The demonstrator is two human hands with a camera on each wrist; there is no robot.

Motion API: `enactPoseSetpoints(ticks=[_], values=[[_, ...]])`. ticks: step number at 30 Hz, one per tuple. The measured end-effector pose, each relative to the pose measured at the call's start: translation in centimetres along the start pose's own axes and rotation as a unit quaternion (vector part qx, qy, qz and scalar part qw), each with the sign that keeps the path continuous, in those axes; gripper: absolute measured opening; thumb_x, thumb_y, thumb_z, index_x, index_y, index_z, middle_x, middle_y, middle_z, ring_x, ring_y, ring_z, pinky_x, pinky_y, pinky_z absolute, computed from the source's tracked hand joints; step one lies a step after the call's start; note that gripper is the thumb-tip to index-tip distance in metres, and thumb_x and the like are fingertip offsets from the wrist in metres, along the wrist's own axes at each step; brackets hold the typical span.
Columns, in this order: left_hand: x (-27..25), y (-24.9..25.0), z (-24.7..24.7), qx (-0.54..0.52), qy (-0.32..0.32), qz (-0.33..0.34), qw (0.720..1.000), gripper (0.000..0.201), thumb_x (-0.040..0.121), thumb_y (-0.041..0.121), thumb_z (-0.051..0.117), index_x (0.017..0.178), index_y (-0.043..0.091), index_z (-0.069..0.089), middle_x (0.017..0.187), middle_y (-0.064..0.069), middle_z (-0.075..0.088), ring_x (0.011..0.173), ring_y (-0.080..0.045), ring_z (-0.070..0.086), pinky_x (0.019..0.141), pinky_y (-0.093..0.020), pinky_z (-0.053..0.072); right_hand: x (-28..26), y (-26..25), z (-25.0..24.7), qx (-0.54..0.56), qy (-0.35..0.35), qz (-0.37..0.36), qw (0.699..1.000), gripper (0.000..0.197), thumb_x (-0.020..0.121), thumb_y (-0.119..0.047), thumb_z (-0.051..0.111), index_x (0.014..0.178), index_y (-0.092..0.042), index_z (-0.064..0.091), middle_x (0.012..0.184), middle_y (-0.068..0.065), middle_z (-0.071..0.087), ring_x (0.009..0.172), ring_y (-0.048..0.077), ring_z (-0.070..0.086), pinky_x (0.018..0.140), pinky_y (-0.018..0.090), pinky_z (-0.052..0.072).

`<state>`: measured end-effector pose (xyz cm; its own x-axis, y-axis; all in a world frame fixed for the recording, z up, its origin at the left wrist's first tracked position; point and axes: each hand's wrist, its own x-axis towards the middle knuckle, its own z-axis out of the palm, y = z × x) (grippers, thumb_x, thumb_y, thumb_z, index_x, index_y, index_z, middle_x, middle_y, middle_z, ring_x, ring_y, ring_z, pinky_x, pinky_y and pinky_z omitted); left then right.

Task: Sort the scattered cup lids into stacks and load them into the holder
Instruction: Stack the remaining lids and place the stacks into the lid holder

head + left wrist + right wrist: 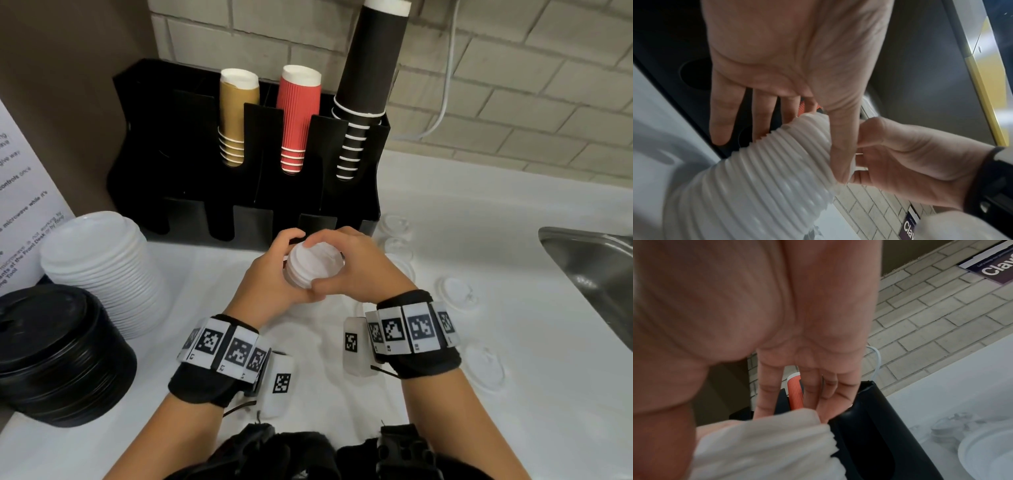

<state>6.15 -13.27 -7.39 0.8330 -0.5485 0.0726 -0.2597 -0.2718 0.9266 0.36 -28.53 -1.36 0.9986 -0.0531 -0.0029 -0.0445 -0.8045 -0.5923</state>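
A short stack of white lids (313, 265) is held in the air between both hands, just in front of the black holder (246, 164), over the white counter (513, 240). In the head view the left hand (274, 274) is seen cupped against the stack from nine o'clock and the right hand (356, 270) from three o'clock, with the right thumb laid across the top lid; how the fingers lie underneath cannot be told from there. The left wrist view supplies it: the ribbed edge of the stack (766, 170) is pressed by the straight left thumb while the left fingers (723, 116) are held straight and slightly spread behind it, and the right hand (910, 162) is curled against the stack's far side. In the right wrist view the right fingers (764, 386) are seen reaching nearly straight, slightly parted, over the lids (764, 447), with the holder's black wall (879, 434) just beside them at three o'clock; clear lids on the counter (949, 426) show there at four o'clock. Only the head view shows the tall white lid stack (102, 270) at nine o'clock, the black lid stack (58, 353) at eight o'clock, the brown (236, 120), red (298, 120) and black (366, 85) cups standing in the holder at twelve o'clock, and the steel sink (596, 274) at three o'clock.
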Motion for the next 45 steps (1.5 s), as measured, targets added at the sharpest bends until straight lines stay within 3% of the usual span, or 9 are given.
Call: enactPoseSetpoints(ticks=[6,9,15,19,25,31,36,42,45], values=[[0.0,-0.1,-0.2,0.014,-0.004,0.013,1.000,0.073,0.061,0.026,0.090,0.118,0.042,0.047,0.108,0.019,0.060,0.100,0.001,0.056,0.075,-0.018,0.048,-1.0,1.4,-0.9,0.059,0.046,0.007,0.997,0.044,0.078,-0.032,0.077,0.116,-0.032,0.056,0.113,-0.005,0.049,0.098,0.000,0.049,0.076,0.004,0.038],[0.2,-0.2,-0.1,0.013,-0.009,0.012,1.000,0.074,0.061,0.024,0.090,0.119,0.039,0.046,0.112,0.019,0.057,0.102,0.002,0.051,0.077,-0.016,0.044,-2.1,3.5,-2.3,0.002,0.053,0.121,0.991,0.027,0.086,-0.036,0.067,0.108,-0.024,0.058,0.110,-0.001,0.055,0.096,0.009,0.055,0.076,0.014,0.038],[0.3,-0.2,-0.3,0.012,-0.013,0.010,1.000,0.076,0.061,0.023,0.090,0.120,0.037,0.045,0.110,0.020,0.056,0.100,0.007,0.049,0.074,-0.013,0.039,-4.2,5.2,-2.2,-0.097,-0.104,0.293,0.945,0.060,0.071,-0.030,0.081,0.124,-0.029,0.053,0.111,-0.006,0.047,0.096,0.014,0.051,0.076,0.026,0.037],[0.3,0.3,-0.3,0.018,-0.027,0.018,0.999,0.093,0.060,0.029,0.090,0.134,0.044,0.036,0.113,0.027,0.049,0.100,0.011,0.045,0.075,-0.009,0.033,-3.4,5.0,-0.9,-0.120,-0.121,0.287,0.943,0.065,0.067,-0.021,0.084,0.124,-0.028,0.052,0.117,0.000,0.045,0.103,0.020,0.053,0.078,0.030,0.042],[0.8,0.3,-0.2,0.030,-0.027,0.019,0.999,0.090,0.064,0.030,0.089,0.140,0.033,0.041,0.125,0.017,0.051,0.115,-0.006,0.045,0.092,-0.021,0.034,-2.8,5.2,-0.4,-0.141,-0.124,0.277,0.942,0.059,0.069,-0.021,0.079,0.121,-0.028,0.052,0.117,0.001,0.043,0.103,0.023,0.053,0.082,0.034,0.048],[1.1,-0.1,0.0,0.027,-0.029,0.024,0.999,0.071,0.061,0.028,0.090,0.121,0.033,0.052,0.112,0.022,0.057,0.104,0.005,0.050,0.081,-0.009,0.036,-2.5,4.6,-2.8,-0.051,-0.017,0.199,0.979,0.048,0.069,-0.034,0.075,0.111,-0.034,0.051,0.113,0.000,0.047,0.092,0.013,0.051,0.067,0.020,0.039],[1.2,-0.1,0.0,0.010,-0.034,0.025,0.999,0.077,0.057,0.026,0.093,0.123,0.031,0.054,0.111,0.016,0.060,0.104,0.001,0.055,0.080,-0.015,0.043,-1.6,2.0,-3.2,0.049,0.070,0.077,0.993,0.042,0.069,-0.027,0.077,0.103,-0.032,0.053,0.102,-0.002,0.056,0.082,0.001,0.053,0.063,0.011,0.040],[1.2,-0.1,-0.2,-0.006,-0.035,0.014,0.999,0.095,0.056,0.025,0.093,0.136,0.029,0.043,0.119,0.016,0.057,0.107,0.001,0.055,0.077,-0.012,0.043,-0.4,-0.6,-0.9,0.040,0.049,0.032,0.997,0.045,0.073,-0.026,0.076,0.115,-0.030,0.059,0.110,0.001,0.057,0.101,0.015,0.054,0.085,0.028,0.048],[1.0,-0.1,-0.3,-0.008,-0.035,0.009,0.999,0.105,0.056,0.024,0.093,0.142,0.031,0.034,0.121,0.018,0.055,0.107,0.003,0.053,0.073,-0.007,0.043,-0.1,-1.0,-0.3,0.023,0.055,0.021,0.998,0.045,0.072,-0.027,0.076,0.115,-0.032,0.061,0.109,0.000,0.054,0.100,0.014,0.054,0.080,0.017,0.043]])
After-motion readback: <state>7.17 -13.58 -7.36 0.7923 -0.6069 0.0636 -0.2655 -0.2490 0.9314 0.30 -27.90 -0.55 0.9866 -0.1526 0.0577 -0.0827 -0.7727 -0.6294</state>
